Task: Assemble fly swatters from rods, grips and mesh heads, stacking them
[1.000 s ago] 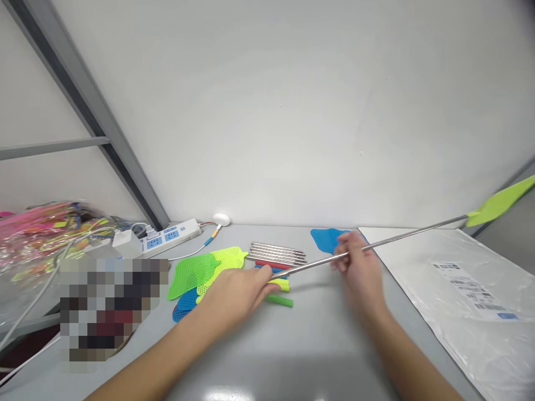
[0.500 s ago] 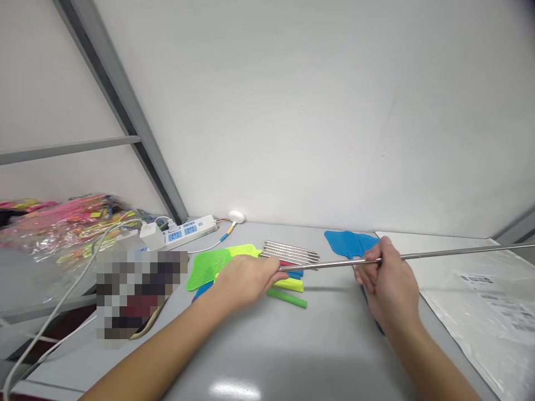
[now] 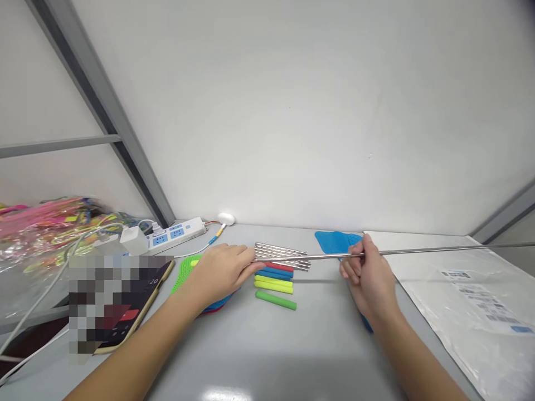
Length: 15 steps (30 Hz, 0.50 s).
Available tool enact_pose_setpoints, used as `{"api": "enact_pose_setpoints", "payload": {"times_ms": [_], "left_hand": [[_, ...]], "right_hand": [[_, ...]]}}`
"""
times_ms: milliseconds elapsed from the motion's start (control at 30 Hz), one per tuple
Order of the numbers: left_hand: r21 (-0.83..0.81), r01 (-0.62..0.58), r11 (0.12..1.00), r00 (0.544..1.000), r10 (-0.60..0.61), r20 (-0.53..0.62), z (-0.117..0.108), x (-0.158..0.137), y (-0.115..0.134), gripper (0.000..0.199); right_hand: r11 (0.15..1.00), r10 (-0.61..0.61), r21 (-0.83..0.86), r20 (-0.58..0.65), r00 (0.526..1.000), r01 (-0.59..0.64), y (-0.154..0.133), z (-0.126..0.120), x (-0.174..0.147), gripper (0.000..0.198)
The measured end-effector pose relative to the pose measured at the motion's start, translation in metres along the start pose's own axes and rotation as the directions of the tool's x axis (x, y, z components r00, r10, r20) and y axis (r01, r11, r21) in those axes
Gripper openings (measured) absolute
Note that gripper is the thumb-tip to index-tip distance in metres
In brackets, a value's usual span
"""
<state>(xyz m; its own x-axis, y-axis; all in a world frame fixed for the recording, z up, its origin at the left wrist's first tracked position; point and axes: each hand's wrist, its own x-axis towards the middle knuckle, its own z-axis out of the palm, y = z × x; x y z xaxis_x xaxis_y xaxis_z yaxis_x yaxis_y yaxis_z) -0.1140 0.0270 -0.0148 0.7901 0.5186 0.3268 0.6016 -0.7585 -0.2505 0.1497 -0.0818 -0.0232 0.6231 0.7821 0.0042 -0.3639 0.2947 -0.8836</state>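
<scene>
The left hand (image 3: 223, 268) had its fingers closed on one end of a steel rod (image 3: 309, 257); the right hand (image 3: 373, 281) gripped it farther along, fingers curled around. The rod hung nearly level above the surface (image 3: 309, 345) and ran out of view at right. More rods (image 3: 278, 249) and coloured tubes (image 3: 273, 281) lay near the left hand, a blue swatter (image 3: 334, 242) partly behind the right.

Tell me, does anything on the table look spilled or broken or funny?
Nothing looks spilled or broken. The green tube lies a little apart from the yellow tubes, but that's hardly odd. The left hand hides part of the green swatter head, so I can't check there.
</scene>
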Motion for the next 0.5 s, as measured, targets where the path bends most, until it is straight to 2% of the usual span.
{"api": "enact_pose_setpoints", "payload": {"times_ms": [100, 200, 267, 333, 500], "left_hand": [[-0.014, 0.001, 1.000, 0.999, -0.001, -0.049, -0.002, -0.001, 0.009, 0.041], [-0.021, -0.075, 0.997, 0.993, 0.073, -0.093, -0.003, -0.001, 0.026, 0.038], [-0.019, -0.112, 0.994, 0.987, 0.109, -0.118, -0.002, -0.001, 0.033, 0.038], [-0.012, -0.104, 0.994, 0.985, 0.102, -0.136, -0.001, -0.002, 0.033, 0.039], [0.035, -0.047, 0.998, 0.982, 0.052, -0.184, 0.001, -0.003, 0.010, 0.040]], "right_hand": [[0.996, 0.071, 0.052, 0.071, 0.995, -0.075, 0.012, 0.010, -0.009, 0.036], [0.989, 0.120, 0.059, 0.218, 0.969, -0.136, 0.022, 0.020, -0.023, 0.039], [0.989, 0.133, 0.033, 0.265, 0.955, -0.147, 0.025, 0.023, -0.029, 0.040], [0.991, 0.132, 0.004, 0.231, 0.964, -0.137, 0.022, 0.023, -0.030, 0.042], [0.998, 0.066, -0.003, -0.001, 0.998, -0.066, 0.003, 0.014, -0.019, 0.046]]}}
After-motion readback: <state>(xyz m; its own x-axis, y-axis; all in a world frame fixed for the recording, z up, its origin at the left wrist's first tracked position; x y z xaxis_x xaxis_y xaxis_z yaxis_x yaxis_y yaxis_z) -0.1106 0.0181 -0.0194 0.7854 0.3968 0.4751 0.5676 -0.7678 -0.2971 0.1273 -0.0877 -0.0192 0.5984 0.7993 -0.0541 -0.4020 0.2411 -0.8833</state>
